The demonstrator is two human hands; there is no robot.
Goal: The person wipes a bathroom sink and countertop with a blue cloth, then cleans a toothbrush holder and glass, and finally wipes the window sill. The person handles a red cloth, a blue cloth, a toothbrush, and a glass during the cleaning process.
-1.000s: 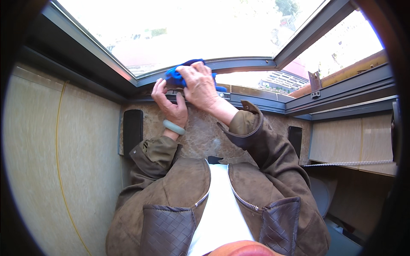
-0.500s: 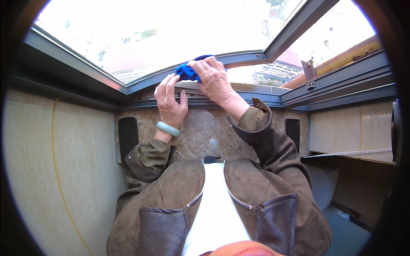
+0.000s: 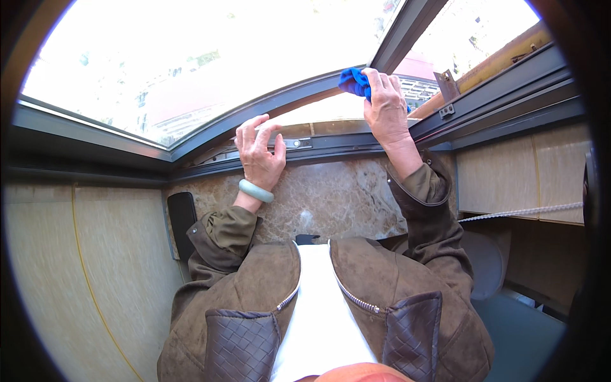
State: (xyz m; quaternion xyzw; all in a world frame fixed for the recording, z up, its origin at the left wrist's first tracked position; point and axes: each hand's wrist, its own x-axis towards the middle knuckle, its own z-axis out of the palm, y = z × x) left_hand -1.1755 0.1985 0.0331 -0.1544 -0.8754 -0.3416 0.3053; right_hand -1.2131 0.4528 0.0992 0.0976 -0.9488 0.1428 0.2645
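Note:
My right hand (image 3: pixel 388 111) grips a bunched blue cloth (image 3: pixel 356 83) against the lower corner of the tilted-out window sash (image 3: pixel 299 95). Some of the cloth is hidden behind the fingers. My left hand (image 3: pixel 259 153), with a pale green bangle (image 3: pixel 256 191) at its wrist, is held over the bottom window frame near a metal stay (image 3: pixel 298 144). Its fingers are apart and slightly bent, and no object shows in them. Whether its fingertips touch the sash cannot be made out.
Below the frame lies a brown marbled stone sill (image 3: pixel 324 191). A dark upright pad (image 3: pixel 182 216) stands at its left end. Light panelled walls (image 3: pixel 121 254) flank both sides, and a white twisted cord (image 3: pixel 522 212) runs along the right. Outside is a yellowish pipe (image 3: pixel 490 67).
My right hand has moved right along the sash with the blue cloth, toward its corner. My left hand, once beside the cloth, is now well apart from it.

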